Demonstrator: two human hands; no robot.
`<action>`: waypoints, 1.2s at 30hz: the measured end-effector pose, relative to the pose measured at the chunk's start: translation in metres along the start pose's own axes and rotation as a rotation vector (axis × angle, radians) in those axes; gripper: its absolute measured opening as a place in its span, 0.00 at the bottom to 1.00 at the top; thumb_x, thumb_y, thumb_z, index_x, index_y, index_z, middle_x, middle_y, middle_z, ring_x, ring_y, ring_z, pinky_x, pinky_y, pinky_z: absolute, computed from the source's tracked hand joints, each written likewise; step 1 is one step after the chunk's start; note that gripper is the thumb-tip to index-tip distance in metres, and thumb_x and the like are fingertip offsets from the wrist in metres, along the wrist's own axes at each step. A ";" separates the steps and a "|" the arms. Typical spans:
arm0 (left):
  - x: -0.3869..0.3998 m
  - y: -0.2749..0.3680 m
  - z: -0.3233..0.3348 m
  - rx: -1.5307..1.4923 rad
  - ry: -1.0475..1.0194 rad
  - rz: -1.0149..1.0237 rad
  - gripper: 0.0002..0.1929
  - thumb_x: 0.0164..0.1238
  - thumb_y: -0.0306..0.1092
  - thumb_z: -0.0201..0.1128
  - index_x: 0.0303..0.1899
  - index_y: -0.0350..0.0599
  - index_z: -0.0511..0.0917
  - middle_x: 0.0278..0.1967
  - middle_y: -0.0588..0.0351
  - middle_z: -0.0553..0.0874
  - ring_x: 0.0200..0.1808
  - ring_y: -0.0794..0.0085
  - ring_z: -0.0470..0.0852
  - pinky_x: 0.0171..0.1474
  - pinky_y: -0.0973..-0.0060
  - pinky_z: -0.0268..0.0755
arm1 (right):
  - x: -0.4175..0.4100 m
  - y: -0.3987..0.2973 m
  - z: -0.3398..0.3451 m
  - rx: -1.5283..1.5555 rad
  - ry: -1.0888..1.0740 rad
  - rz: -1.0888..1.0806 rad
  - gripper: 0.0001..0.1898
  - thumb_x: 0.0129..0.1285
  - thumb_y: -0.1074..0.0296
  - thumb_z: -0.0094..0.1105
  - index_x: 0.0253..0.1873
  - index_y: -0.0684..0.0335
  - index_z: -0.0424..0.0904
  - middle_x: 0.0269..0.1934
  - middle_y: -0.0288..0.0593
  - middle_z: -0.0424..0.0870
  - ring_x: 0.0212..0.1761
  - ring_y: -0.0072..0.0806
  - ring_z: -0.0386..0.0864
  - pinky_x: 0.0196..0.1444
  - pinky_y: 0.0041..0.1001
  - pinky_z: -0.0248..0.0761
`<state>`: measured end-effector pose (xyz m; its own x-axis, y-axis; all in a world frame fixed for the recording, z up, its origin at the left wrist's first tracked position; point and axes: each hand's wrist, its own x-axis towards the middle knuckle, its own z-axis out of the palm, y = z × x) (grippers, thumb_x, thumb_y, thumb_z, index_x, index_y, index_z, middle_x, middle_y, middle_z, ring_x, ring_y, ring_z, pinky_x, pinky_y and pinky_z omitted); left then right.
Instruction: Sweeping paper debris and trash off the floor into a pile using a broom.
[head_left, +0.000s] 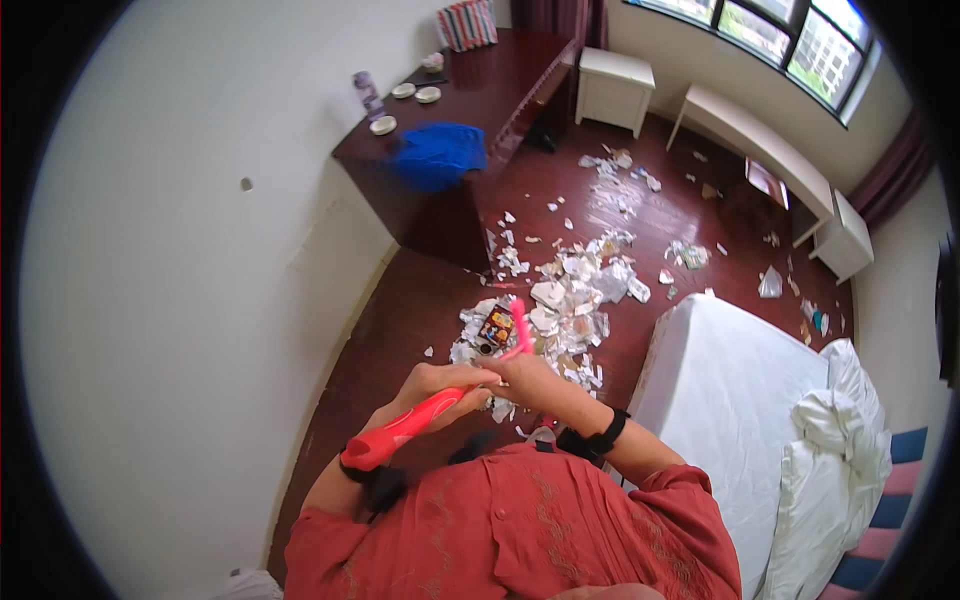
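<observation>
Both of my hands are wrapped around the red handle of a long tool, which looks like a broom. My left hand grips it near its upper end, and my right hand holds it farther down. The tool's pink head shows just beyond my right hand, over the litter; whether it touches the floor cannot be seen. A heap of paper scraps and plastic wrappers spreads across the dark red wooden floor. Within the near part of the heap lies a dark printed packet.
A bed with a white sheet stands at right, a rumpled duvet on it. On the left, a dark wooden desk bears a blue cloth or bag. White cabinets and a narrow table line the far wall.
</observation>
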<state>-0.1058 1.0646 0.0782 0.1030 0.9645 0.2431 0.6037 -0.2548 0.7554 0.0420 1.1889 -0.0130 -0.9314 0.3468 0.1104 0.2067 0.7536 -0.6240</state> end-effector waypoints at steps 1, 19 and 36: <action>-0.018 0.006 -0.006 -0.002 0.048 -0.027 0.13 0.58 0.26 0.65 0.46 0.42 0.81 0.39 0.51 0.87 0.38 0.64 0.86 0.41 0.75 0.78 | -0.004 -0.013 -0.002 0.041 -0.080 -0.058 0.13 0.59 0.57 0.58 0.44 0.58 0.77 0.23 0.51 0.79 0.29 0.50 0.80 0.31 0.43 0.71; -0.222 -0.058 0.088 0.272 -0.169 -0.558 0.19 0.62 0.55 0.57 0.35 0.48 0.83 0.30 0.44 0.84 0.35 0.47 0.83 0.40 0.56 0.75 | -0.043 -0.142 0.036 0.568 -0.625 0.061 0.25 0.63 0.55 0.62 0.62 0.60 0.72 0.31 0.40 0.83 0.25 0.22 0.78 0.30 0.23 0.73; -0.140 -0.090 0.200 0.229 -0.210 -0.628 0.16 0.62 0.52 0.59 0.38 0.50 0.83 0.32 0.47 0.85 0.35 0.49 0.84 0.40 0.57 0.76 | -0.077 -0.027 -0.002 0.443 -0.777 0.219 0.21 0.63 0.50 0.60 0.53 0.58 0.79 0.28 0.39 0.82 0.22 0.24 0.81 0.22 0.21 0.74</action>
<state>-0.0162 0.9666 -0.1453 -0.1829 0.9232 -0.3381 0.7478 0.3539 0.5617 0.1090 1.1430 -0.0027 -0.8574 -0.1371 -0.4960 0.4179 0.3771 -0.8266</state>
